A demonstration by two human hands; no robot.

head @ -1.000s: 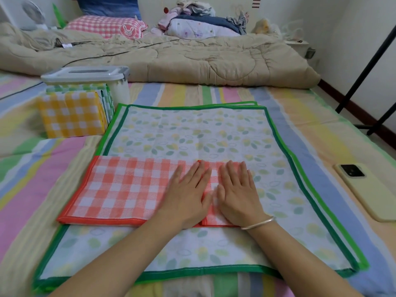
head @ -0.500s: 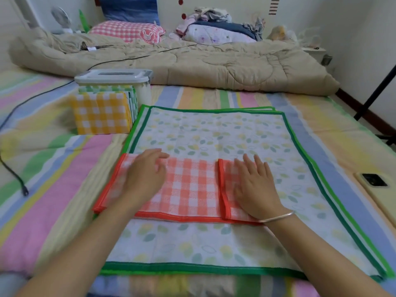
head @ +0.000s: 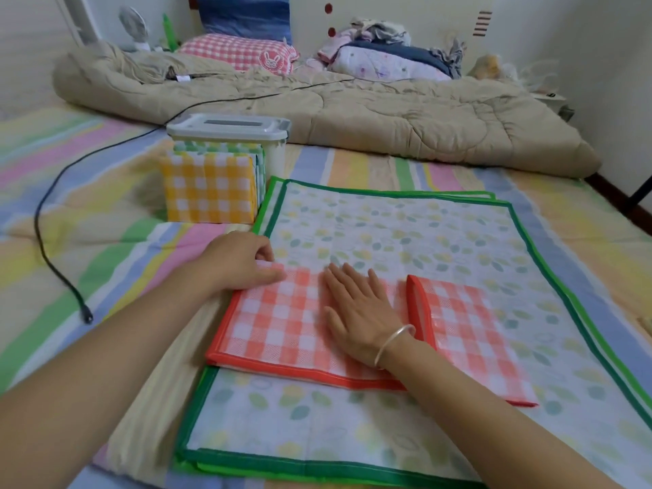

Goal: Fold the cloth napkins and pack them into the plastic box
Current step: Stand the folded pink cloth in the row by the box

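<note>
One red napkin (head: 282,322) lies on leaf-print cloth (head: 388,227) on striped bedding (head: 106,248); left fingers (head: 263,256) pinch it, right fingers (head: 339,281) flat

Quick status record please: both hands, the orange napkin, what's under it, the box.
left hand: pinches far-left corner of orange checked napkin
right hand: flat on its middle
fold: right end folded over
underneath: green-bordered leaf napkins, spread flat
plastic box: behind folded yellow checked napkin, far left
</note>
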